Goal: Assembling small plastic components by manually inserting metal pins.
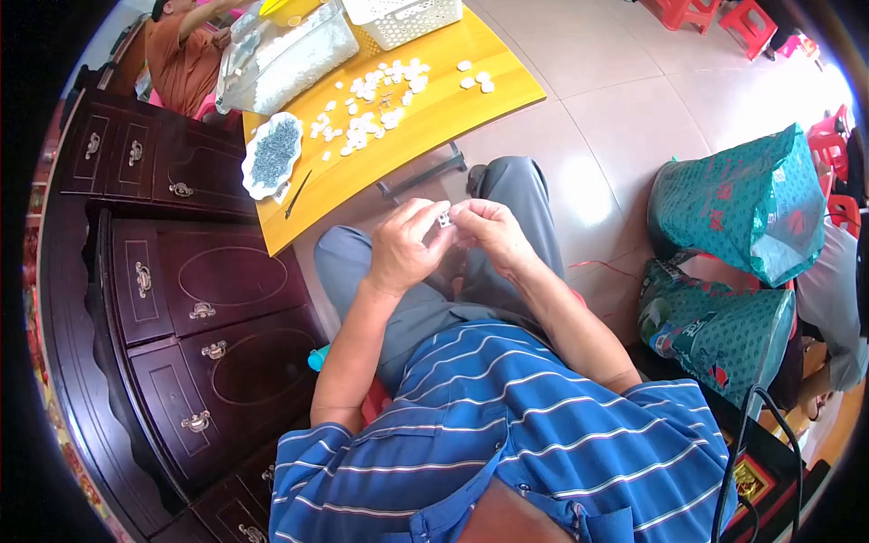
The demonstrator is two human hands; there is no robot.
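Note:
A small white plastic piece is pinched between my fingers above my lap, its detail too small to make out. My left hand grips it from one side, thumb and fingers closed. From the other side my right hand holds it with thumb and fingertips. Beyond my hands, many similar white pieces lie scattered on the yellow wooden table. A white scalloped dish at the table's left holds a heap of small grey metal parts. Beside it lies a thin black tool.
At the table's far end stand a clear bag of white pieces and a white perforated basket. A person in an orange shirt sits beyond. Dark wooden cabinets line my left; large green bags stand on my right.

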